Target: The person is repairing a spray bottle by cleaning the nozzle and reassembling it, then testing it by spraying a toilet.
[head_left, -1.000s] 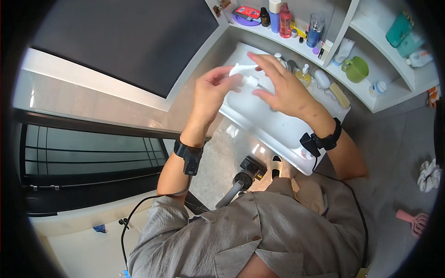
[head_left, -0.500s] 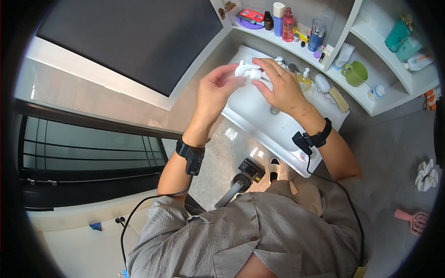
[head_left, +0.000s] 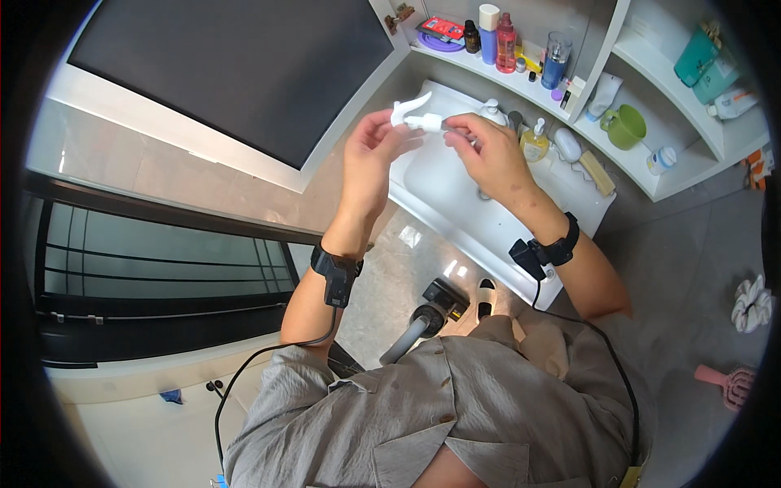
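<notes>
Two hands [head_left: 368, 163] [head_left: 498, 161] (outstretched, close together) hold a white trigger nozzle [head_left: 425, 122].

Likely home bathroom: white washbasin [head_left: 508, 221], 1 yellow pump bottle [head_left: 534, 147], shelved toiletries [head_left: 505, 49], 1 pink hairbrush [head_left: 737, 387].

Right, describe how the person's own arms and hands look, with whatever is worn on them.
The left hand and right hand wear no gloves. A black left wristband and black right wristband each carry a boxy black unit with a thin black cable trailing from it. The left sleeve is loose, grey-brown and ends near the elbow.
</notes>
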{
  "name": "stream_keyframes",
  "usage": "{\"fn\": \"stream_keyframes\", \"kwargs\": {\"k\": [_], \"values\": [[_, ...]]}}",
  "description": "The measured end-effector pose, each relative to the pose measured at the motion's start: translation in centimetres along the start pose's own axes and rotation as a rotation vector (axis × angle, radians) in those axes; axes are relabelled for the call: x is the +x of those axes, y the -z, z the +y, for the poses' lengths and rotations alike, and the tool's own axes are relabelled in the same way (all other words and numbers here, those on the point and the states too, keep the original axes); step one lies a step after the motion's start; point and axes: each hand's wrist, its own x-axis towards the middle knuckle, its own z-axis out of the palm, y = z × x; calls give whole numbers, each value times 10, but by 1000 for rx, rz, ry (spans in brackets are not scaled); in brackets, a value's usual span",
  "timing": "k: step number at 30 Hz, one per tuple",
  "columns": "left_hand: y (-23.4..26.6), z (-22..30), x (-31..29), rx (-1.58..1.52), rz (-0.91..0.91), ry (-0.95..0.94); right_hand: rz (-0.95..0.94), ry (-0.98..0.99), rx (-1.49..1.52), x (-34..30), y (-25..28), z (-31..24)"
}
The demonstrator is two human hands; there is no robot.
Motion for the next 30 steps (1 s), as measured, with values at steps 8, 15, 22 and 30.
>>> {"fn": "stream_keyframes", "kwargs": {"k": [8,15,22,30], "values": [[-4,7,-8,-206,-148,33,121,333,-284,-5,13,-31],[0,1,-8,-367,-212,39,170,406,-273,-8,23,-52],[-3,3,-11,-407,-271,2,200,520,-385,-7,33,-68],[-5,2,-12,-372,-307,-20,153,600,-571,-7,41,-76]]}}
